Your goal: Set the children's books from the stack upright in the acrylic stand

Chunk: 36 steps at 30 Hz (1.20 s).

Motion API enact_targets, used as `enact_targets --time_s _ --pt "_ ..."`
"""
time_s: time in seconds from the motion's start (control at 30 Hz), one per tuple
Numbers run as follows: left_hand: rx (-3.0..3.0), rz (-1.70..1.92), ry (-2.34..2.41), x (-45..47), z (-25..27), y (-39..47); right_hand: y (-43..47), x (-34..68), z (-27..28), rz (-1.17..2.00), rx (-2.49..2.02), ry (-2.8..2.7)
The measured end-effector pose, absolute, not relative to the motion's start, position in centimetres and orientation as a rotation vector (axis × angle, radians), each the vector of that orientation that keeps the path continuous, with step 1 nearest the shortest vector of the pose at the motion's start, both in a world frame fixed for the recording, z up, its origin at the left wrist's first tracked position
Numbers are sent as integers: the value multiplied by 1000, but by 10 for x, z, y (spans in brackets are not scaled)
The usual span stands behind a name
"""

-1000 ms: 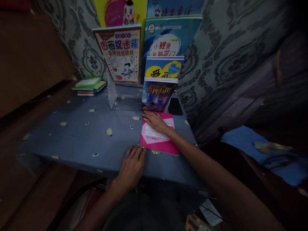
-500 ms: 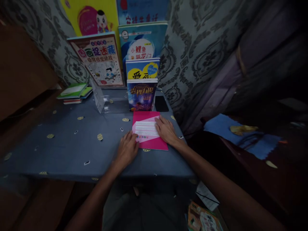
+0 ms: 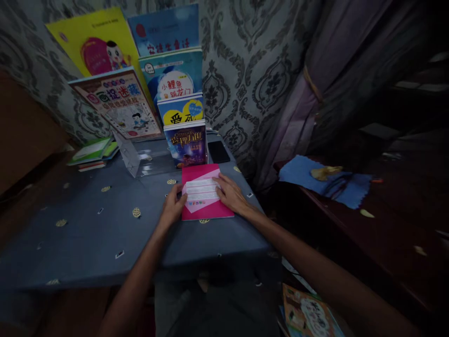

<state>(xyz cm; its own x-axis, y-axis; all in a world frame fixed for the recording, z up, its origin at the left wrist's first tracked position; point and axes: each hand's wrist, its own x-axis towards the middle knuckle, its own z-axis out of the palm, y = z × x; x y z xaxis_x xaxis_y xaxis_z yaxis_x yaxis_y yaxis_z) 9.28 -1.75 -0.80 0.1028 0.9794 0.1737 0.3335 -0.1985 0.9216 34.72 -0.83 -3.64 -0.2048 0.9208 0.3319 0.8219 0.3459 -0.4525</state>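
Observation:
A pink book with a white text panel lies closed and flat on the dark blue cloth of the table. At its left edge is my left hand, closed on the book with the thumb on the cover; some fingertips are hidden. My right hand rests on the right part of the cover, fingers stretched out over the panel's end. Just beyond the pink book, a small purple book stands upright in front of a blue and yellow book.
Taller books, among them a yellow one and a brown-edged one, stand behind a clear stand. A black phone lies to the right. Green books are stacked at left. A blue cloth lies on another surface.
The view has turned right, so the table's things sit further left. My left hand has moved up along the book's left edge, its thumb now on the cover. The right hand stays on the cover.

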Motion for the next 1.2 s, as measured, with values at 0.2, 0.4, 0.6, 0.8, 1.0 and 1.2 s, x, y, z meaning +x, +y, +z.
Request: enact_targets --time_s 0.2,0.4,0.6,0.8,1.0,1.2 --pt "1233 1153 1238 94 2 -5 -8 347 -35 297 -1479 -1978" --pt "1405 1120 1294 94 6 0 -23 341 -26 272 -1486 -1984" --pt "1593 1036 1311 85 11 4 -54 337 -27 273 -1399 -1976" --pt "1397 928 1525 84 26 22 -75 333 -24 330 -1361 -1951" --pt "1211 660 1423 84 45 30 -74 335 -29 448 -1290 -1861" --pt "1294 890 830 88 88 18 -64 341 -12 907 -1157 -1423"
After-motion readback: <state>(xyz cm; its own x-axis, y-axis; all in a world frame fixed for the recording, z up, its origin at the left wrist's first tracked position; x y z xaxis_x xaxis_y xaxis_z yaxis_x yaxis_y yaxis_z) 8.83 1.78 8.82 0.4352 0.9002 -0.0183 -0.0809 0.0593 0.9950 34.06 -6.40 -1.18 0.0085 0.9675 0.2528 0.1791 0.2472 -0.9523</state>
